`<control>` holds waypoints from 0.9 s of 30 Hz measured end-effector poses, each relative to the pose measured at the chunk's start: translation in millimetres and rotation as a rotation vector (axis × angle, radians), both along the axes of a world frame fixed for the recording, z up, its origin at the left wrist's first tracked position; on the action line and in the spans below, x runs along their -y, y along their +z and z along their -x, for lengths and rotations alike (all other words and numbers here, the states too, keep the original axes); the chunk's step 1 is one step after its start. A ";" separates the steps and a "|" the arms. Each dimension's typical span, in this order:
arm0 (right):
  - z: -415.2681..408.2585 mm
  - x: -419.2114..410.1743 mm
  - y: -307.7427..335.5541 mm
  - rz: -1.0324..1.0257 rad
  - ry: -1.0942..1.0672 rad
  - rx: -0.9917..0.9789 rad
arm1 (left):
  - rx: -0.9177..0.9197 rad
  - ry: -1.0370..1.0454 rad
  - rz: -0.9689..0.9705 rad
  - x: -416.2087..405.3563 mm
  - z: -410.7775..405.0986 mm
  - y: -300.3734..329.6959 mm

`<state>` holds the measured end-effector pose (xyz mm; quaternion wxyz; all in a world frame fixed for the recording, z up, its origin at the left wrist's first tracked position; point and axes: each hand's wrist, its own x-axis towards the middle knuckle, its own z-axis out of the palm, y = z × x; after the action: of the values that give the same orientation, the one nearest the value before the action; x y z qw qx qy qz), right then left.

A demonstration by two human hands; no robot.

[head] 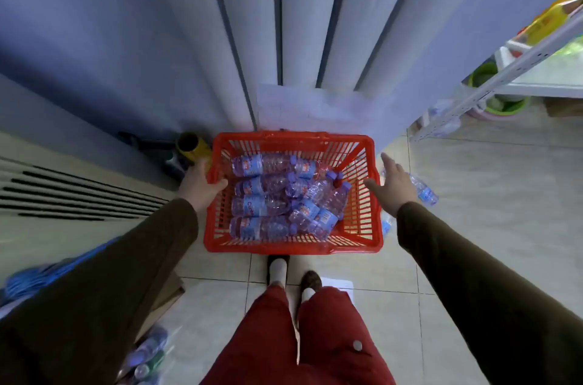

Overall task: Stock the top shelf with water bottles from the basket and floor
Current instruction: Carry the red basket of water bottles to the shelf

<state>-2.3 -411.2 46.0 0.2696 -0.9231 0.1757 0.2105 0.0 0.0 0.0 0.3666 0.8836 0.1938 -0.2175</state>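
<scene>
Bottles (277, 200) lie jumbled in the red basket (367, 228) on the floor, most with long axes running left to right, between both hands. Left hand (200, 186) grips the basket's left rim; right hand (392, 186), fingers spread and empty, hovers just beside the right rim, above a loose floor bottle (424, 190).

One red basket (362, 217) sits on the tiled floor. About nine water bottles (262, 228) lie inside it, though the pile on its right side is too tangled for a sure count. Two more bottles show on the floor just right of the basket: one (424, 190) beyond the hand and one (386, 224) partly hidden under the sleeve. Two hands are in view, a left hand (202, 186) and a right hand (392, 187). Two feet stand below the basket.
</scene>
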 end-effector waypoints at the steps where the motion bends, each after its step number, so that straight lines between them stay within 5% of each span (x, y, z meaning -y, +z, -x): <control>1: -2.5 -0.9 -6.0 0.010 -0.029 -0.022 | 0.005 0.033 0.015 -5.1 -4.4 -11.7; 11: -3.1 11.9 -77.8 -0.291 -0.515 -0.243 | -0.184 0.252 0.201 -6.8 -3.0 -59.6; 27: 35.1 67.1 -76.5 -0.251 -0.586 -0.190 | -0.131 0.258 -0.012 44.0 10.7 -19.7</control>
<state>-37.4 -478.3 -30.5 0.4126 -0.7691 0.4308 0.2292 -10.7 -44.0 -19.7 0.3729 0.8374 0.3305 -0.2247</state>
